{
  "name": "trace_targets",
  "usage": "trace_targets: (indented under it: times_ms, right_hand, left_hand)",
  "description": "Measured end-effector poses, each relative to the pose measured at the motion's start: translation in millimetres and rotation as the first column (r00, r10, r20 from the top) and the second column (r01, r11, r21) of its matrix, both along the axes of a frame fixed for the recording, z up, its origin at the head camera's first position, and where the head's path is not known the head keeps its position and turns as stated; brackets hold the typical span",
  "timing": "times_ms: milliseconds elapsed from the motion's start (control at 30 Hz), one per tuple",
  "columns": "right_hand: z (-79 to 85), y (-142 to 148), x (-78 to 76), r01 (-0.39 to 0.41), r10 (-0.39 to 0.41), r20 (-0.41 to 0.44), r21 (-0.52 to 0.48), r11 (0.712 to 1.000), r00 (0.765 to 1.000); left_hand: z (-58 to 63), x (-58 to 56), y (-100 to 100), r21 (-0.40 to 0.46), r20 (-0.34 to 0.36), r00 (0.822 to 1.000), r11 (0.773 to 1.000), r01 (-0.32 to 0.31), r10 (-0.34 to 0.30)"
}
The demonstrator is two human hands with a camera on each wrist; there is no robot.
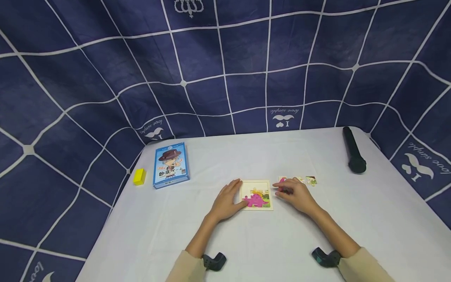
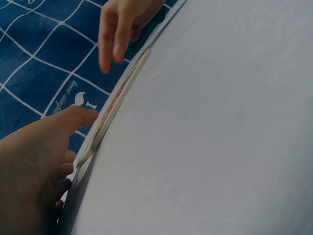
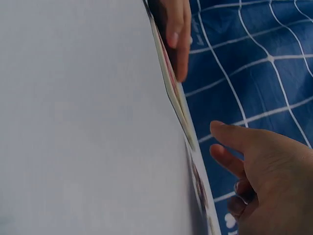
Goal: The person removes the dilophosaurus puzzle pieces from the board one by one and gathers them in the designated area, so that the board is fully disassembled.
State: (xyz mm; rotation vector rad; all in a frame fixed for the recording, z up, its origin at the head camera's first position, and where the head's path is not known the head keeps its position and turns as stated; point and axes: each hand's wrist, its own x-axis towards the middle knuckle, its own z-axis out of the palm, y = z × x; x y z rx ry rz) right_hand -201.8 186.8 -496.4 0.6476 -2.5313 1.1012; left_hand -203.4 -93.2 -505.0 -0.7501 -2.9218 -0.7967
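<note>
A square jigsaw puzzle tray (image 1: pixel 256 208) with a pale frame lies on the table, partly filled with pieces that show a pink dinosaur (image 1: pixel 256 200). My left hand (image 1: pixel 227 200) rests at the tray's left edge, fingers extended and thumb reaching over its lower left corner. Just off the right edge is my right hand (image 1: pixel 297 196), thumb and index finger apart with nothing seen between them in the right wrist view. Loose puzzle pieces lie beyond and beside the right hand, among them a green one (image 1: pixel 311 180); the hand partly hides others.
A blue game box (image 1: pixel 171 165) stands at the left of the white-covered table (image 1: pixel 232 246), with a yellow block (image 1: pixel 139 177) beside it. Toward the back right lies a black microphone (image 1: pixel 354 150). A dark blue checked curtain (image 1: pixel 246 51) surrounds the table's back and sides.
</note>
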Motion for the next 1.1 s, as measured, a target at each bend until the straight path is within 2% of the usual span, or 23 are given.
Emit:
trace_targets:
  times_ms: [200,300,500,700,933,1100]
  right_hand:
    - [0.5,-29.5,-3.8,-0.097,0.1,0.076,-0.04,0.994,0.992]
    - [0.7,-40.7,-5.6,-0.122,0.122,0.115,-0.011,0.992,0.986]
    - [-0.2,-52.2,-5.8,-0.12,0.103,0.145,0.114,0.986,0.984]
    - [0.5,-56.4,-5.8,-0.101,0.071,0.162,0.187,0.977,0.984]
    - [3.4,-57.6,-6.8,-0.108,0.072,0.181,0.195,0.975,0.981]
    - [1.5,-57.1,-6.4,-0.103,0.08,0.147,0.157,0.982,0.986]
  left_hand:
    - [-0.1,1.8,8.2,-0.023,-0.026,0.999,0.999,-0.038,0.038]
    - [-2.2,2.2,8.0,-0.054,-0.045,0.998,0.998,-0.043,0.041]
    - [-5.2,2.7,7.4,-0.106,-0.077,0.996,0.993,-0.057,0.049]
    - [-6.9,2.8,7.8,-0.118,-0.093,0.994,0.991,-0.069,0.058]
    - [-6.9,3.3,8.3,-0.118,-0.106,0.993,0.99,-0.071,0.058]
    - [-7.4,3.9,8.1,-0.124,-0.104,0.993,0.99,-0.071,0.059]
